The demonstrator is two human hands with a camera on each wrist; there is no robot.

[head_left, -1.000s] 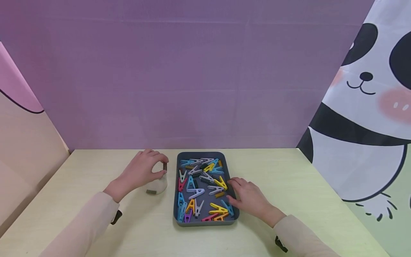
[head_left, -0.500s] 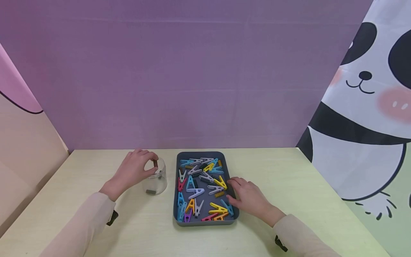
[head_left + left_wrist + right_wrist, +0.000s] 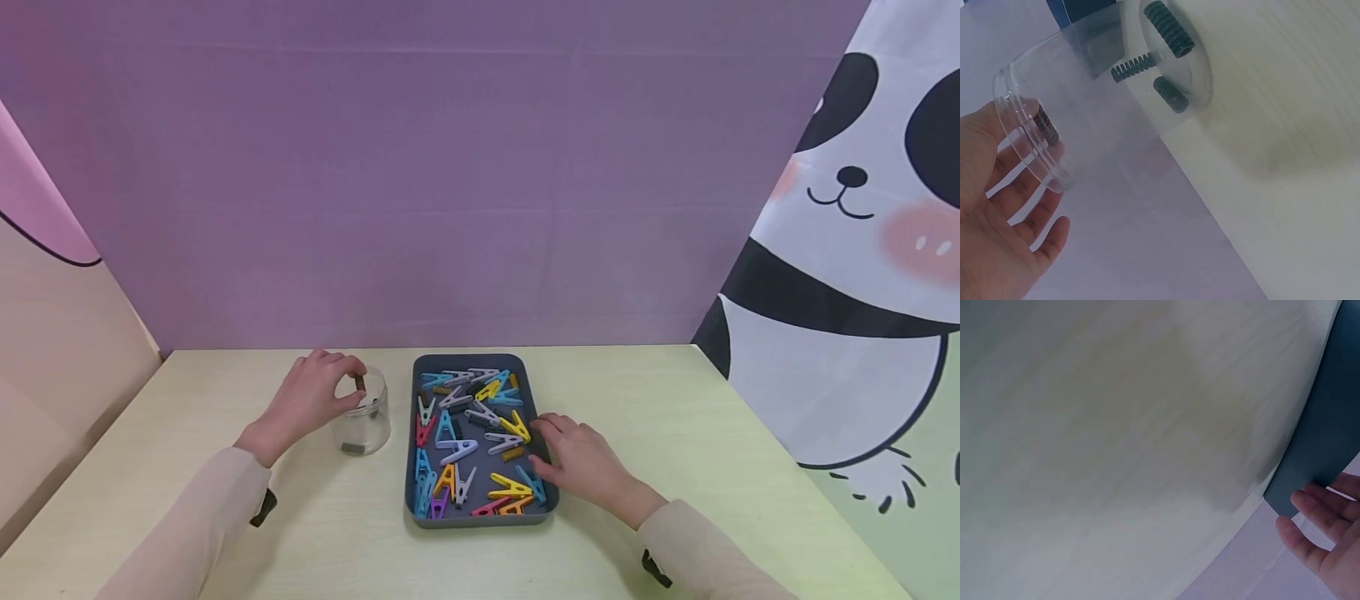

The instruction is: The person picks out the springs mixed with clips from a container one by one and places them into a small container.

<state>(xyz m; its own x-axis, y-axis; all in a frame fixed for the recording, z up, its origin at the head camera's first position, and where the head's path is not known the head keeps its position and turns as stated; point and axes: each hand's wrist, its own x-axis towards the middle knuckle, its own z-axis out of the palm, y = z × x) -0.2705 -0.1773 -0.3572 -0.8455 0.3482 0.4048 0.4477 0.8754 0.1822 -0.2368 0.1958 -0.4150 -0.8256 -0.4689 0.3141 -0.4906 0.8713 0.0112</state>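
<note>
My left hand (image 3: 324, 393) pinches a small dark spring (image 3: 360, 382) just over the mouth of a clear jar (image 3: 365, 423) standing on the table left of the tray. In the left wrist view, the jar (image 3: 1116, 94) holds three dark green springs (image 3: 1169, 28) at its bottom, and the pinched spring (image 3: 1044, 125) shows at the rim beside my left hand (image 3: 997, 231). My right hand (image 3: 577, 462) rests with relaxed fingers on the right rim of the dark tray (image 3: 480, 361), holding nothing. The right wrist view shows my right hand (image 3: 1325, 534) at the tray's edge (image 3: 1329, 425).
The tray holds several coloured clothespin halves (image 3: 459, 450) and loose springs (image 3: 513, 454). The pale table (image 3: 675, 417) ends at a purple backdrop behind, a pink-and-beige panel on the left and a panda curtain (image 3: 847, 250) on the right.
My left hand carried the spring leftwards from beside the tray to the jar's mouth, uncovering the jar. The right hand has stayed on the tray's rim.
</note>
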